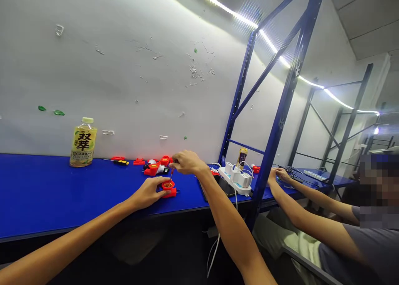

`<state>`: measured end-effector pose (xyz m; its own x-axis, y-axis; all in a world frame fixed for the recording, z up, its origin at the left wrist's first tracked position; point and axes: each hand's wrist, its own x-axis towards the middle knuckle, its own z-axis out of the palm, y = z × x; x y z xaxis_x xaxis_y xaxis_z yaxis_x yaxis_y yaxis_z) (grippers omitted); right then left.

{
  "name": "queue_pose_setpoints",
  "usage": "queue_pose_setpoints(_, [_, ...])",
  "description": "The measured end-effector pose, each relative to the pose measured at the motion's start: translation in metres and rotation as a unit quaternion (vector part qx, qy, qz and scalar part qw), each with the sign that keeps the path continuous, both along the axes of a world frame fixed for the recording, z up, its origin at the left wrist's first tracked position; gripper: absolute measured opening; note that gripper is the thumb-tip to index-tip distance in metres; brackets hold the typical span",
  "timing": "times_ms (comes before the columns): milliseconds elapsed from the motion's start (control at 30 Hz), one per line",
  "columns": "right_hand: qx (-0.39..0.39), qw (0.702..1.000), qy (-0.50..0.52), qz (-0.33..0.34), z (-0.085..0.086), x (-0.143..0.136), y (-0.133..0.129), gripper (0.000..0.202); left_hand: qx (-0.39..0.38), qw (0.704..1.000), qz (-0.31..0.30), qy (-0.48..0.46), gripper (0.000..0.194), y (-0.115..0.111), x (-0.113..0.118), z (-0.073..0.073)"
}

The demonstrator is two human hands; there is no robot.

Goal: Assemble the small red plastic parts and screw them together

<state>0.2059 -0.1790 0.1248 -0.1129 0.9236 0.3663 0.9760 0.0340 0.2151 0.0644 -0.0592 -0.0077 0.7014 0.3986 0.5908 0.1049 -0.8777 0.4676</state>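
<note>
On the blue table, my left hand (150, 192) grips a red plug-in lamp socket (170, 191) by its left side, thumb and index finger around it. Its round opening faces up, with a coppery thread inside, and metal prongs stick out to the right. Above it, my right hand (188, 162) is closed round a screwdriver (171, 173), mostly hidden by the fingers. The shaft points down into the socket's opening; its tip cannot be made out. Just behind lie more red sockets (152, 169) and a white and black part (162, 169).
A second screwdriver (121, 162) with a black and yellow handle lies by small red parts (139, 162). A drink bottle (83, 143) stands at left. Right are a white power strip (235, 179) with chargers and a blue rack post (274, 127). Beyond it, another person's hands (280, 175) work.
</note>
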Motion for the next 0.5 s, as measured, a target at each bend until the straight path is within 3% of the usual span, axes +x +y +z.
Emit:
queue_pose_setpoints(167, [-0.06,0.996,-0.059,-0.032,0.006,-0.017,0.0,0.039,0.011,1.0,-0.005,0.001,0.038,-0.001,0.0,-0.008])
queue_pose_setpoints(500, [-0.076,0.994,-0.035,-0.075,-0.002,-0.038,0.01,0.039,0.001,1.0,-0.006,0.015,0.029,-0.011,-0.006,-0.012])
